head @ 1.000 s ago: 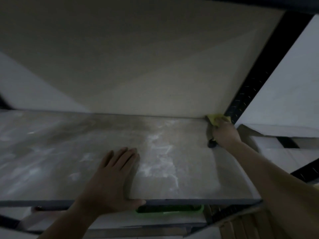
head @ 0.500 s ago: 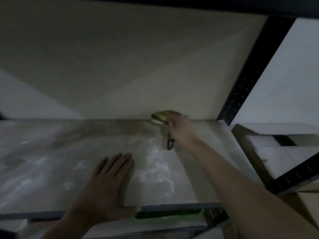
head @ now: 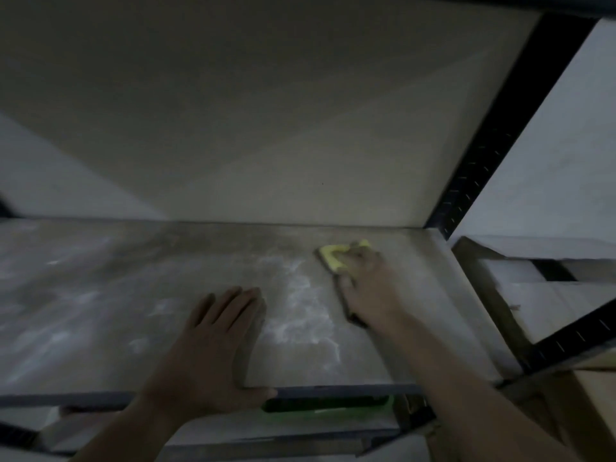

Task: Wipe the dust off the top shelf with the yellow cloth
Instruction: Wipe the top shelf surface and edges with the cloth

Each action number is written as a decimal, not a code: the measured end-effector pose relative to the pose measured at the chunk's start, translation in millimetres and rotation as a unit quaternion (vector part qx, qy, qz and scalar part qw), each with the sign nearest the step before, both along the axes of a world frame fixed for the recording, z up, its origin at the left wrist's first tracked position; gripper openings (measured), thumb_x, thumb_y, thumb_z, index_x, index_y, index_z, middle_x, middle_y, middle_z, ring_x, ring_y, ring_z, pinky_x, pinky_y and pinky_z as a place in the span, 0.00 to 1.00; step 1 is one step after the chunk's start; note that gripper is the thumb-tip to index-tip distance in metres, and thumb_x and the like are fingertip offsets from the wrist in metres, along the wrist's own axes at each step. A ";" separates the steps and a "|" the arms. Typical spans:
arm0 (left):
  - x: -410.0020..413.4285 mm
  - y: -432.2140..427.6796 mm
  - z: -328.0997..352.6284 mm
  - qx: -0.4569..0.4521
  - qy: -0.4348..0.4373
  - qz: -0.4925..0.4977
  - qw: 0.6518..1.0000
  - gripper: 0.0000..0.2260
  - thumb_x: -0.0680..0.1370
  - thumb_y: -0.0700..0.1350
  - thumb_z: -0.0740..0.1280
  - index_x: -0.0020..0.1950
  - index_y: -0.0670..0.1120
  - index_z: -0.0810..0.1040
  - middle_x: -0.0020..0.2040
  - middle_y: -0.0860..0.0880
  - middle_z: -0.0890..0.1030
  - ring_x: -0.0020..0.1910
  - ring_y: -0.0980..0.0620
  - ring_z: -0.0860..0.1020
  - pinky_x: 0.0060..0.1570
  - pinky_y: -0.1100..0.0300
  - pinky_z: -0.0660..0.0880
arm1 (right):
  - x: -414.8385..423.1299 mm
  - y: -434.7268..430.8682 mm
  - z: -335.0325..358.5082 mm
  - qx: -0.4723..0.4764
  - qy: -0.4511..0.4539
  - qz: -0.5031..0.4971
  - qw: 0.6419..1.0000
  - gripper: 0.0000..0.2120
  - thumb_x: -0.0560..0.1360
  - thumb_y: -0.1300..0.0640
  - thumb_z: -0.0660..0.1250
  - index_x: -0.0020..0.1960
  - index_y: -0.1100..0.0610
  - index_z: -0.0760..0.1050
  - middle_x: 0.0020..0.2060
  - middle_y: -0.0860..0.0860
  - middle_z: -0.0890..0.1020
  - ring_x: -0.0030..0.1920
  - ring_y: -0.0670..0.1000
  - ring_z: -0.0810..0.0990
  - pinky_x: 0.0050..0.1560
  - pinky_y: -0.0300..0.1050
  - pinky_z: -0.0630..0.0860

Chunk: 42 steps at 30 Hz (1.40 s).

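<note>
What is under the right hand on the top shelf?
The yellow cloth lies under the right hand, pressed flat on the top shelf. Only its far-left part shows; the rest is covered, so its full size is hidden.

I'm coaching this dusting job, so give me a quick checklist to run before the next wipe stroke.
1. Yellow cloth under the right hand: ok, the hand presses it flat on the top shelf.
2. Left hand bracing: ok, palm flat near the front edge, empty.
3. Dust left to wipe: not ok, a white dust patch lies between the hands, and more to the left.
4. Path to the dust clear: ok, nothing stands on the shelf.
5. Dark thing under the right hand's wrist: cannot tell what it is.
</note>
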<state>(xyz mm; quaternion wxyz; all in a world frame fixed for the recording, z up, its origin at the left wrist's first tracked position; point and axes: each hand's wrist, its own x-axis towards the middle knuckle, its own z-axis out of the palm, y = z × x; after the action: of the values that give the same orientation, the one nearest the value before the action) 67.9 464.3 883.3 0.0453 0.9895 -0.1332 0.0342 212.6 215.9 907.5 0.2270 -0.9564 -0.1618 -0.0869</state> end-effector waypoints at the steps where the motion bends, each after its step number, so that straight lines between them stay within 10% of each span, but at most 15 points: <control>1: -0.1 0.1 -0.1 -0.002 0.001 0.001 1.000 0.55 0.67 0.82 0.59 0.80 0.42 0.66 0.80 0.46 0.65 0.79 0.43 0.64 0.73 0.43 0.58 | -10.9 18.2 -3.6 0.030 0.019 0.051 0.998 0.17 0.74 0.55 0.63 0.62 0.57 0.77 0.61 0.57 0.77 0.59 0.61 0.74 0.63 0.48 0.68; 7: -0.8 1.9 -2.2 0.001 0.002 -0.001 1.000 0.55 0.68 0.82 0.59 0.81 0.42 0.64 0.81 0.46 0.63 0.80 0.43 0.62 0.74 0.43 0.56 | -0.5 -7.9 26.3 0.101 0.026 0.088 0.991 0.19 0.75 0.62 0.58 0.64 0.58 0.77 0.59 0.56 0.79 0.58 0.54 0.78 0.59 0.26 0.64; 14: 1.8 3.2 -5.3 0.001 0.007 0.003 1.000 0.56 0.67 0.82 0.59 0.81 0.43 0.63 0.82 0.47 0.61 0.81 0.45 0.59 0.76 0.43 0.54 | 60.7 -112.7 -6.0 -0.069 0.090 -0.220 0.969 0.20 0.76 0.48 0.53 0.63 0.56 0.71 0.62 0.60 0.73 0.63 0.63 0.70 0.65 0.59 0.67; 23: 1.2 2.5 -6.4 -0.001 0.002 0.001 1.000 0.56 0.66 0.82 0.60 0.81 0.42 0.64 0.82 0.47 0.63 0.80 0.43 0.62 0.75 0.43 0.56 | -26.0 -20.4 -14.1 0.056 0.059 0.029 0.996 0.26 0.74 0.45 0.58 0.68 0.55 0.71 0.71 0.55 0.69 0.68 0.56 0.70 0.68 0.45 0.64; 27: 1.3 2.4 -7.3 0.000 -0.002 -0.001 1.000 0.56 0.66 0.82 0.60 0.80 0.42 0.66 0.81 0.47 0.64 0.79 0.43 0.64 0.75 0.43 0.57 | -49.4 -10.8 -7.5 0.044 0.038 0.148 0.987 0.22 0.76 0.59 0.59 0.68 0.49 0.73 0.71 0.47 0.70 0.70 0.45 0.67 0.70 0.35 0.60; 31: 1.9 0.4 -4.0 0.000 0.001 0.003 1.000 0.56 0.66 0.82 0.60 0.80 0.43 0.66 0.81 0.47 0.64 0.79 0.44 0.63 0.76 0.45 0.55 | -6.7 -84.7 -16.9 0.022 0.074 -0.011 0.997 0.16 0.77 0.61 0.53 0.57 0.62 0.77 0.52 0.53 0.79 0.56 0.52 0.78 0.63 0.50 0.72; 35: 1.5 1.6 -3.9 0.005 0.001 0.007 1.000 0.56 0.66 0.82 0.60 0.80 0.42 0.65 0.81 0.46 0.65 0.79 0.44 0.63 0.76 0.45 0.55 | 9.3 -135.0 1.8 -0.038 0.108 -0.365 0.924 0.10 0.77 0.60 0.59 0.56 0.60 0.72 0.51 0.58 0.78 0.47 0.58 0.79 0.49 0.54 0.78; 42: -0.6 0.8 -1.4 0.013 0.010 0.006 1.000 0.56 0.67 0.82 0.59 0.81 0.42 0.63 0.81 0.45 0.63 0.80 0.43 0.61 0.74 0.43 0.54 | -43.6 -58.3 -2.8 -0.025 0.030 -0.192 0.981 0.19 0.78 0.57 0.62 0.68 0.57 0.71 0.68 0.55 0.72 0.63 0.55 0.75 0.63 0.49 0.72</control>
<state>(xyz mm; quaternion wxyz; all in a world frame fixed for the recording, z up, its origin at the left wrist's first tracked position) 67.2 465.1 881.9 0.0333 0.9910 -0.1274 0.0232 169.0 157.6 904.7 0.1866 -0.9772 0.0299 -0.0965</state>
